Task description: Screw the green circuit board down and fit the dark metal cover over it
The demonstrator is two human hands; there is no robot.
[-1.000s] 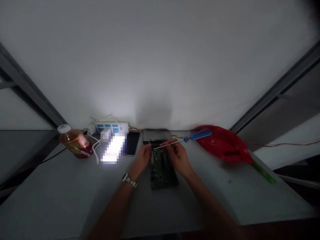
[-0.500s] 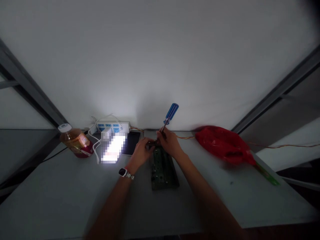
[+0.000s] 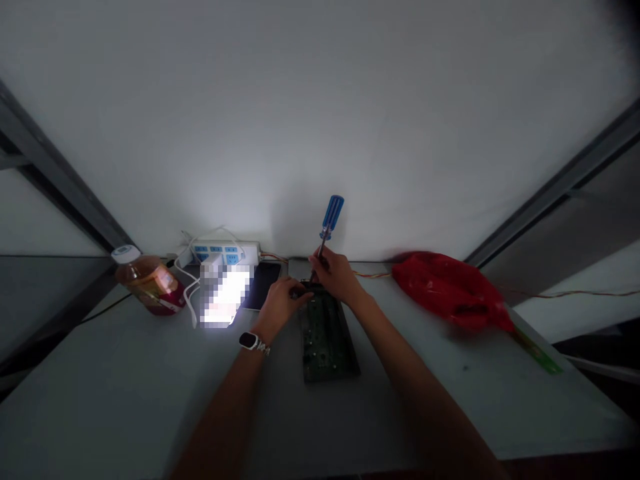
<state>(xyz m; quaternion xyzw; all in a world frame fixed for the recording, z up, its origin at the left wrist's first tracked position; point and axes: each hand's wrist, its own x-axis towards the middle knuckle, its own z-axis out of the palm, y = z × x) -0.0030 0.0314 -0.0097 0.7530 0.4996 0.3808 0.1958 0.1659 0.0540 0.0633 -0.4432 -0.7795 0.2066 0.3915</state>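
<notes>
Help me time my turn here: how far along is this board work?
The green board already lies face up, components exposed. The right hand holds the screwdriver tip-down at its far end, beside the left hand. That end looks unfinished, with both hands at it; how much more remains, I cannot tell.

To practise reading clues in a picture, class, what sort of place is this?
Possibly a simple repair workbench: a screwdriver held upright over a green circuit board, with a power strip against the wall.

White-cased watch [image 3: 249, 341], silvery link band apparently, left wrist.
</notes>
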